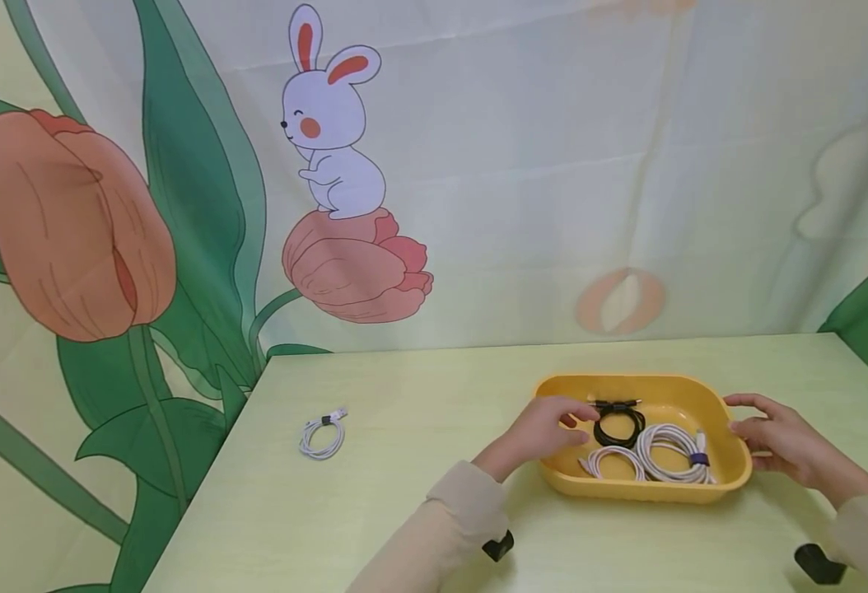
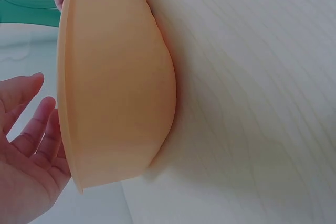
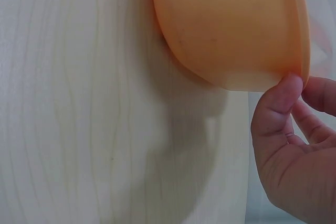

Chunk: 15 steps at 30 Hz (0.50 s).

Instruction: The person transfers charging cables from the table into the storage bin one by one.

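Observation:
A yellow plastic tray [image 1: 649,492] sits at the right of the table, holding a coiled black cable [image 1: 615,407], a small white coil [image 1: 612,450] and a larger white cable coil [image 1: 645,455] with a purple tie. My left hand [image 1: 541,428] reaches over the tray's left rim, fingers loosely bent and holding nothing; in the left wrist view they hang beside the rim. At the opposite end, my right hand [image 1: 786,441] pinches the rim, its thumb [image 3: 286,95] against the outer wall. Further left on the table lies another white cable coil [image 1: 320,455] with a black tie.
The pale wood-grain table [image 1: 419,461] reaches back to a hanging cloth [image 1: 493,181] printed with tulips and a rabbit. Black objects [image 1: 499,546] show beneath both sleeves.

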Motion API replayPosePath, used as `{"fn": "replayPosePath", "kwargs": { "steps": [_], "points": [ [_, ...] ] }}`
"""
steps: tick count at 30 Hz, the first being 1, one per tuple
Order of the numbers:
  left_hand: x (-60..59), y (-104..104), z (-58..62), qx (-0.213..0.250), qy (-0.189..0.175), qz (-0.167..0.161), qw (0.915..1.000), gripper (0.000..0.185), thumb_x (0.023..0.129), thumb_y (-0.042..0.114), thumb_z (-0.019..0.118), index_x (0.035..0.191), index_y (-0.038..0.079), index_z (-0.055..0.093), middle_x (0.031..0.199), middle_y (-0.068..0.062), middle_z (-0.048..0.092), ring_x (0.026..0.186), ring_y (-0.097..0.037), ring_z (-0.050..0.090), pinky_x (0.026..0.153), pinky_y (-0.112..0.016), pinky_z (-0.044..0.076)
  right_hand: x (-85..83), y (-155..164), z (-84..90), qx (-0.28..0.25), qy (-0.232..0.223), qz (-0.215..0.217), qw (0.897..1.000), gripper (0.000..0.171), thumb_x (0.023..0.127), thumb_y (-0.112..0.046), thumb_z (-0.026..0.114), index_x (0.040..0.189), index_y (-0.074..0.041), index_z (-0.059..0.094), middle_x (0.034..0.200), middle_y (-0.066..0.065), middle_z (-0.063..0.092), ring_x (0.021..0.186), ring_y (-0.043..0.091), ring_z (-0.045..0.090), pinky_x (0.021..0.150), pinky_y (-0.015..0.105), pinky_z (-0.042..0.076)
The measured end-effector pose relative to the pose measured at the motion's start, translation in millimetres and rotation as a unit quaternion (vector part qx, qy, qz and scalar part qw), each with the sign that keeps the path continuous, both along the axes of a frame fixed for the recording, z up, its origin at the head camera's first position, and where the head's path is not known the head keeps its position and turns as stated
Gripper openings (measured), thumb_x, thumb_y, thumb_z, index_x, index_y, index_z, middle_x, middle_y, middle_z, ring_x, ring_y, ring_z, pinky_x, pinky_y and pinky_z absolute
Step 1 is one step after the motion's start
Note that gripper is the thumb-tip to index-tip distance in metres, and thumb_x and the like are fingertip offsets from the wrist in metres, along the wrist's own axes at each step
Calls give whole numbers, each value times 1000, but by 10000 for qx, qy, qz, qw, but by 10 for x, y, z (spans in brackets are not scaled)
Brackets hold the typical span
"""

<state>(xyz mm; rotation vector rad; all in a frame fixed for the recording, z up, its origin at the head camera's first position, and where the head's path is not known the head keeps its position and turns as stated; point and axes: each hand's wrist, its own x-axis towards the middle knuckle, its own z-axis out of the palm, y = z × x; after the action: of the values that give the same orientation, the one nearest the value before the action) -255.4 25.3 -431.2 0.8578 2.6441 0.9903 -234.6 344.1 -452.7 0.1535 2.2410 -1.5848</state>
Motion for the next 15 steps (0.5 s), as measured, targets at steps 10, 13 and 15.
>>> {"fn": "replayPosePath", "kwargs": {
  "steps": [10, 13, 15],
  "points": [
    [83, -84, 115, 155, -19, 50, 9999, 28, 80, 14, 63, 109, 15, 63, 111, 4, 62, 90, -11, 57, 71, -12, 44, -4, -3, -16, 69, -29, -7, 10000, 58, 89, -21, 46, 135, -2, 15, 89, 0, 54, 73, 18, 53, 64, 29, 51],
    [101, -128, 140, 227, -40, 74, 9997, 28, 80, 14, 64, 108, 16, 63, 110, 4, 62, 90, -11, 57, 71, -12, 44, -5, -2, -12, 59, -28, -2, 10000, 58, 89, -21, 46, 135, -2, 15, 88, 0, 53, 73, 18, 53, 64, 29, 51],
    [109, -163, 149, 265, -69, 98, 9996, 28, 80, 14, 64, 108, 15, 63, 109, 4, 62, 91, -12, 57, 71, -13, 44, -6, 1, -10, 49, -28, 5, 10000, 58, 89, -21, 46, 135, -2, 15, 88, 0, 53, 73, 18, 53, 64, 30, 51]
  ]
}}
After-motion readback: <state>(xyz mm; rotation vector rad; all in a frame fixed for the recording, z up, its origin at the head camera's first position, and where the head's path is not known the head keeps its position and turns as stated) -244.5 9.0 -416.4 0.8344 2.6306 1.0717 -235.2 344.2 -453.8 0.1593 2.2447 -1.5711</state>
